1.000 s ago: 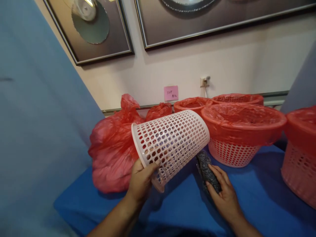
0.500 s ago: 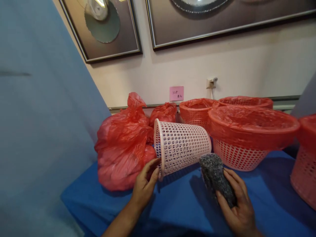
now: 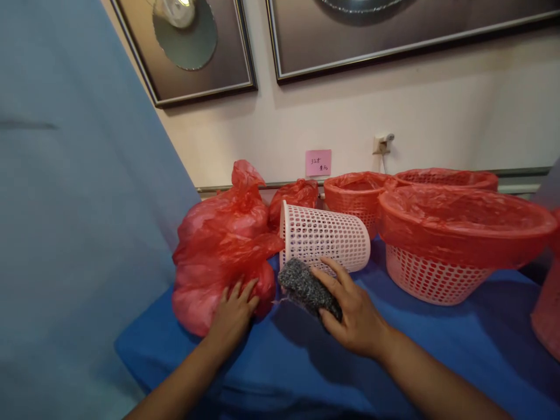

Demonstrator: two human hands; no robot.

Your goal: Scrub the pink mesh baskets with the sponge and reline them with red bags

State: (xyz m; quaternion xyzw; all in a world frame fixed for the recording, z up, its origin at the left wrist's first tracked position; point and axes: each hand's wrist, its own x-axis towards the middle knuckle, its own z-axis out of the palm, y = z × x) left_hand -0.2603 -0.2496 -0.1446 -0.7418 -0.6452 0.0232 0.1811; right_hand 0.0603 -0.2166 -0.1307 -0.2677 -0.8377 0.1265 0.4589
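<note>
My right hand (image 3: 356, 312) grips a dark grey, speckled, fuzzy block that looks like a scrubbing sponge (image 3: 306, 286), fingers on top and thumb beneath. Its far end is in front of the rim of a white perforated basket (image 3: 332, 236) lying on its side; whether they touch I cannot tell. My left hand (image 3: 231, 315) lies with fingers spread on the lower right of a full red plastic bag (image 3: 205, 291). The bag's contents show pinkish through the film. The basket's open end faces left, towards the bag.
Behind are a smaller red bag (image 3: 295, 198) and a red-lined basket (image 3: 352, 192). A large red-lined basket (image 3: 437, 274) stands to the right, with another (image 3: 450, 178) behind it. Blue cloth (image 3: 363, 385) covers the table. A pink note (image 3: 318, 163) and a socket (image 3: 382, 144) are on the wall.
My right hand has moved left with the sponge to near the basket's rim. My left hand has left the rim and now lies on the red bag.
</note>
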